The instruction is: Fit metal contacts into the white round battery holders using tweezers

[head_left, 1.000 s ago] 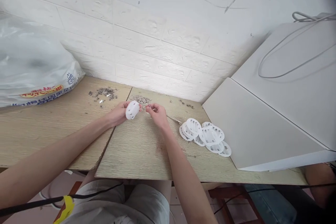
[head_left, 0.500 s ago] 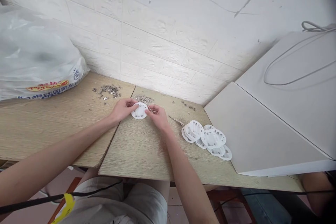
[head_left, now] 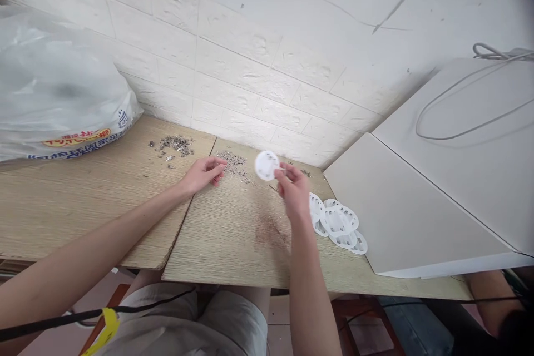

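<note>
Whereas both hands held the disc (head_left: pixel 264 165), the right hand (head_left: pixel 294 188) alone now pinches it; the left hand (head_left: pixel 203 176) curls loosely, contents unclear, at the table (head_left: pixel 221 239) by the wall (head_left: pixel 246 75).

Held disc (head_left: pixel 267 165): white, with small dark marks, blurred.
Overlapping discs (head_left: pixel 341 219): white, patterned with dark and grey marks.
Small metal parts (head_left: pixel 232 159), centre heap: silver-grey.
Small metal parts, left heap (head_left: pixel 178 145): darker grey, flecked with bright silver.
Table (head_left: pixel 217 245): wood-grain streaks; left panel warm tan, right panel paler, greenish beige, with a reddish-brown blotch (head_left: pixel 271 233).
Wall (head_left: pixel 233 67): white brick pattern below; plain white above, marked with grey patches.
Plastic bag (head_left: pixel 58 89): cloudy white; red characters on yellow, dark-blue lettering, blue emblem.
Box (head_left: pixel 400 211): off-white, unpatterned.
Cable on box (head_left: pixel 442 138): light grey.
Lower cable (head_left: pixel 50 327): black, with yellow tag (head_left: pixel 109 325).
Shorts (head_left: pixel 242 311): pale grey-beige.
</note>
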### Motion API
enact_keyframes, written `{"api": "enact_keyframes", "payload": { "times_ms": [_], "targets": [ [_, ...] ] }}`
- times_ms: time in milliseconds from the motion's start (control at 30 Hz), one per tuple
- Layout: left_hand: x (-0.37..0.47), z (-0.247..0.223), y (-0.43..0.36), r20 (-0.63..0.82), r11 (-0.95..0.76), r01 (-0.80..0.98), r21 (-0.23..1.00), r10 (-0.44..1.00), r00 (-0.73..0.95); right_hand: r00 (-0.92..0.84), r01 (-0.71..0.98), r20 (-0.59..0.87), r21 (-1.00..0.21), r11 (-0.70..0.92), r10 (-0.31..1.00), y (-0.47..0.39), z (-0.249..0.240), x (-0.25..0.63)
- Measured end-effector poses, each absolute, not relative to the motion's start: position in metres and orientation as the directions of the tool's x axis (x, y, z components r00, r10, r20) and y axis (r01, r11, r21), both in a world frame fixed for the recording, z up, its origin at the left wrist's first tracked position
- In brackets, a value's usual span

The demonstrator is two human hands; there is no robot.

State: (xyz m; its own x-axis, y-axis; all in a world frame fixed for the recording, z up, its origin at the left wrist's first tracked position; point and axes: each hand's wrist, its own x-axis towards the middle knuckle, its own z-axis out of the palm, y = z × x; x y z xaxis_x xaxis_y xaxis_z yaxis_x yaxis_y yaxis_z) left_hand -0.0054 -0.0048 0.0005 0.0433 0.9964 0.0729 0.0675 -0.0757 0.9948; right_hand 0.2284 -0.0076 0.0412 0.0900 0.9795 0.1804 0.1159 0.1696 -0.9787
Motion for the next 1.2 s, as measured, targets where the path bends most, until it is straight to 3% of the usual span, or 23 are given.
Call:
{"api": "enact_keyframes", "payload": {
  "times_ms": [233, 467, 600, 733, 867, 933, 1033, 1200],
  "targets": [
    [-0.003, -0.004, 0.000, 0.080, -0.103, 0.182, 0.978, 0.989, 0.127, 0.395, 0.305, 0.099, -0.952, -0.029, 0.913, -0.044, 0.059, 0.329],
    [-0.005, -0.008, 0.002, 0.111, -0.143, 0.213, 0.967, 0.982, 0.154, 0.388, 0.433, 0.013, -0.885, -0.170, 0.922, -0.046, 0.052, 0.349],
    [-0.005, -0.010, 0.003, 0.112, -0.147, 0.229, 0.962, 0.981, 0.160, 0.377, 0.638, 0.068, -0.742, -0.206, 0.924, -0.050, 0.056, 0.350],
    [-0.005, -0.009, 0.003, 0.128, -0.163, 0.261, 0.951, 0.981, 0.146, 0.425, 0.795, 0.244, -0.560, -0.231, 0.871, -0.062, 0.069, 0.345],
    [0.000, 0.003, -0.007, 0.153, -0.190, 0.291, 0.938, 0.978, 0.144, 0.299, 0.724, 0.270, -0.689, -0.033, 0.915, -0.075, 0.069, 0.307],
    [0.004, 0.011, -0.015, 0.123, -0.184, 0.237, 0.954, 0.960, 0.253, 0.099, 0.601, 0.223, -0.790, 0.120, 0.970, -0.078, 0.058, 0.273],
    [0.011, 0.019, -0.026, 0.074, -0.160, 0.153, 0.975, 0.886, 0.459, 0.017, 0.397, 0.238, -0.893, 0.212, 0.971, -0.074, 0.035, 0.216],
    [0.017, 0.018, -0.036, 0.100, -0.099, -0.028, 0.995, 0.853, 0.513, -0.033, 0.352, 0.334, -0.878, 0.324, 0.942, -0.066, 0.015, 0.155]
  ]
}}
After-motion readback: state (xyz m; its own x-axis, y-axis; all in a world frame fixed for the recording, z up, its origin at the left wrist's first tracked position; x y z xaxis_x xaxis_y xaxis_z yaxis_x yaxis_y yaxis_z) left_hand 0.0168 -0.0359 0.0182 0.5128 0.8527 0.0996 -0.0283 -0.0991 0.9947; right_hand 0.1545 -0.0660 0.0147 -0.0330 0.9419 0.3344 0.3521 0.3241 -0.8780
